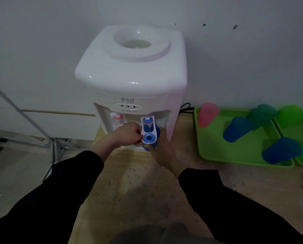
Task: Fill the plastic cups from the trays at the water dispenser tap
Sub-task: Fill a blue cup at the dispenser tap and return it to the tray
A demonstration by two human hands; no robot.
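A white water dispenser [133,80] stands on the wooden floor against the wall. My left hand [127,134] grips the blue tap lever [148,137] from the left. My right hand [162,152] holds a blue plastic cup [157,133] under that tap; the lever and my fingers hide most of the cup. A red tap [118,118] sits to the left, with something reddish below it behind my left hand.
Right of the dispenser lie two green trays [212,147] [288,131] holding upside-down cups: pink [208,114], blue [237,129] [282,150], teal [261,116] and green [293,114]. A black cord [186,108] runs behind. A metal stand [53,147] is at left.
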